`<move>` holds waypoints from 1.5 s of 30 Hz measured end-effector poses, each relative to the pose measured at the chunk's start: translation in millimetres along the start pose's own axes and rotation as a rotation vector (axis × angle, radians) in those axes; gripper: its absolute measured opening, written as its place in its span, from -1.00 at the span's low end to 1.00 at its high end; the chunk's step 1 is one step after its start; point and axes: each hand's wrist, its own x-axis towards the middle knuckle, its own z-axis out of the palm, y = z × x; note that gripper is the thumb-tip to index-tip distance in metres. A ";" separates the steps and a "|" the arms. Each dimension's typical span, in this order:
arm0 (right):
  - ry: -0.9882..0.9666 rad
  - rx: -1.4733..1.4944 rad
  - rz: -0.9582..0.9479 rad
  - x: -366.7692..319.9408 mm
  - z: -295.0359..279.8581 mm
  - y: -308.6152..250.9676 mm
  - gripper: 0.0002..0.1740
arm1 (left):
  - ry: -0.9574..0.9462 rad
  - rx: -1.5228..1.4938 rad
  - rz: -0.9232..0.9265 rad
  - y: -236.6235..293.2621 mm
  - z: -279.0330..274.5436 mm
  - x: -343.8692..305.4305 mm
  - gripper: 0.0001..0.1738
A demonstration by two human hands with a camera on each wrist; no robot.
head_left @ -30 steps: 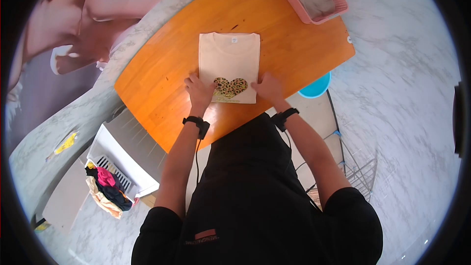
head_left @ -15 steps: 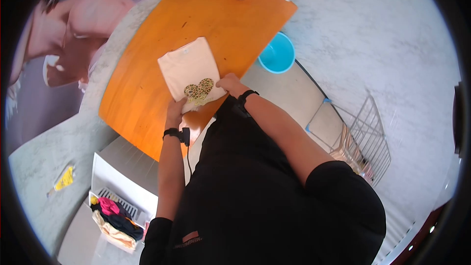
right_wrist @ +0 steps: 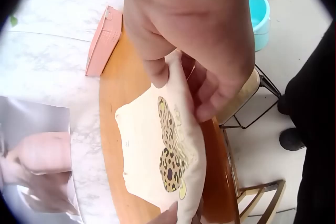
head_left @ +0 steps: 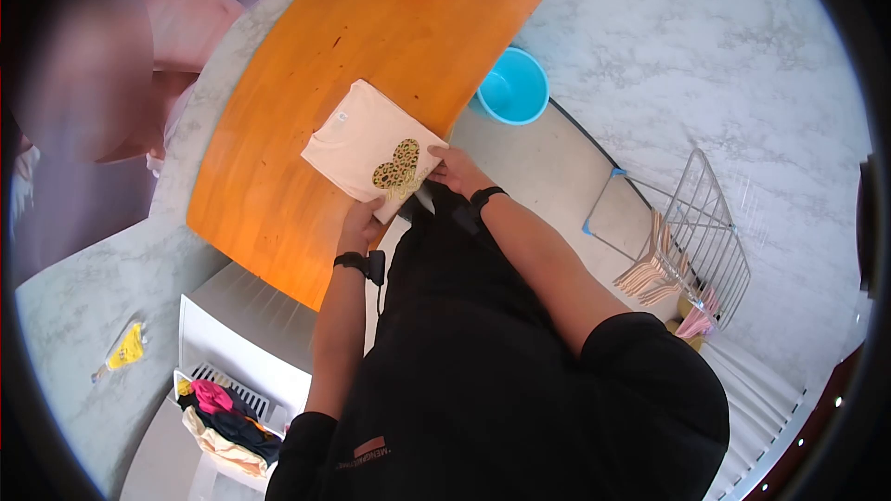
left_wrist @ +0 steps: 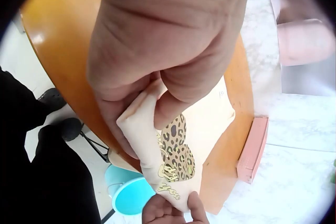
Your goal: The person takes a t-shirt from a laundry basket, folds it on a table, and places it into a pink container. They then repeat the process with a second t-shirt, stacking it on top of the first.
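Left hand [head_left: 358,226] pinches the folded shirt [head_left: 362,141] (heart-printed) — one corner; right hand [head_left: 458,170] pinches another.

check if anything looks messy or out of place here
Just the clothes heaped in the white basket, lower left in the head view: they look jumbled, a peach piece seemingly over the side, unlike the folded shirt being held. I see no spill or damage.

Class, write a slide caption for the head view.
Left hand and right hand grip a folded T-shirt with a leopard-print heart at a wooden table.
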 end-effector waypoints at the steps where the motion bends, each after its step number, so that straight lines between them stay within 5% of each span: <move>1: -0.016 0.019 -0.012 -1.8 -0.1 -6.2 -0.60 | -0.004 -0.006 0.005 -3.0 -3.6 -0.4 -0.43; 9: -0.148 -0.129 -0.105 -40.1 34.1 -65.1 -0.56 | -0.082 -0.004 0.067 32.9 9.2 -26.8 -0.45; 23: -0.390 -0.090 -0.463 -95.6 97.8 -344.0 -0.80 | -0.300 -0.064 0.352 233.8 252.6 -67.7 -0.61; 33: -0.519 -0.068 -0.530 2.2 166.6 -589.0 -0.68 | -0.390 -0.154 0.537 382.9 413.1 30.8 -0.60; 37: -0.511 -0.141 -0.546 48.5 202.4 -659.8 -0.64 | -0.332 -0.194 0.554 428.8 450.3 70.0 -0.76; 41: -0.594 -0.195 -0.589 85.1 199.3 -689.7 -0.61 | -0.313 -0.130 0.604 443.1 451.6 114.4 -0.59; 45: -0.523 -0.283 -0.500 128.8 146.8 -672.7 -0.60 | -0.312 -0.053 0.592 390.4 428.3 174.0 -0.42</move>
